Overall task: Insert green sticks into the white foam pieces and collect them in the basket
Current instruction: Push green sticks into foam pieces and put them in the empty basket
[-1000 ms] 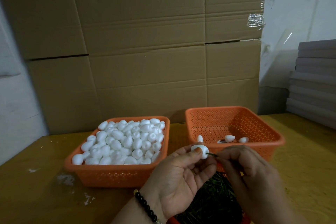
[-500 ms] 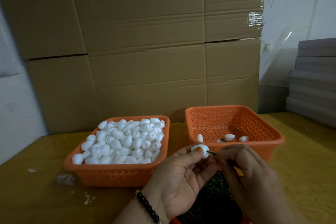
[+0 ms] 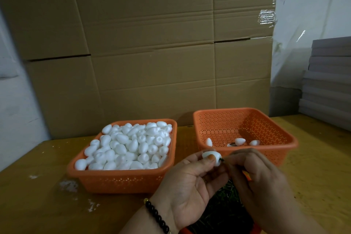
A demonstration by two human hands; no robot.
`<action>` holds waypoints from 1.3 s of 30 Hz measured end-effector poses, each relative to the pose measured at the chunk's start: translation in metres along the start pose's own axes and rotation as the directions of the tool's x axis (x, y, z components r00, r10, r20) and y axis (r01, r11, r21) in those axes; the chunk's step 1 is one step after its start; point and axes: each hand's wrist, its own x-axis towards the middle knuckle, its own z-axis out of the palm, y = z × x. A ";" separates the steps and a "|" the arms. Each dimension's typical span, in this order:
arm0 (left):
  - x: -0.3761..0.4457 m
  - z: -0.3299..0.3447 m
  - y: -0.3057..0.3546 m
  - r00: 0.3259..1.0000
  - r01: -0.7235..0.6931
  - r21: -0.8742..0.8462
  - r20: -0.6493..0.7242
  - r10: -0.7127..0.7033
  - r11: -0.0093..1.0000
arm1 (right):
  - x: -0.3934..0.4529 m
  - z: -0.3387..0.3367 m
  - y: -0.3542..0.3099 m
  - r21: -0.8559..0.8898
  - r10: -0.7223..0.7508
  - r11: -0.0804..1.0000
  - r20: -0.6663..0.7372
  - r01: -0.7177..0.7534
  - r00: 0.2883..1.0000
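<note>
My left hand (image 3: 190, 182) pinches a white foam piece (image 3: 214, 157) between thumb and fingers. My right hand (image 3: 260, 182) pinches a green stick (image 3: 221, 160) whose tip sits in the foam's right side; most of the stick is hidden by my fingers. Beyond my hands stands an orange basket (image 3: 245, 120) holding a few foam pieces with sticks (image 3: 239, 141). To the left, a second orange basket (image 3: 121, 178) is heaped with plain white foam pieces (image 3: 133, 144). Under my hands lies a pile of green sticks (image 3: 222, 209) in a red container.
Both baskets stand on a yellowish wooden table (image 3: 38, 205) with white crumbs (image 3: 68, 184) on its left part. Large cardboard boxes (image 3: 152, 44) form a wall behind. Grey boards (image 3: 330, 78) are stacked at the right edge.
My right hand has pushed the green stick further into the foam piece; less of the stick shows between the hands. The left hand stays in place.
</note>
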 end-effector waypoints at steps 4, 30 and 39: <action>0.000 0.000 -0.001 1.000 -0.002 0.013 0.006 0.002 1.000 | 0.001 -0.001 0.000 0.016 0.015 1.000 0.013 -0.016 1.000; -0.001 0.001 -0.001 1.000 -0.001 0.019 0.018 0.000 1.000 | 0.001 0.000 0.002 0.011 0.061 0.998 0.061 -0.061 0.996; 0.000 0.000 -0.001 1.000 -0.005 -0.003 0.006 0.005 1.000 | -0.001 0.001 0.004 0.062 0.087 0.993 0.124 -0.096 0.988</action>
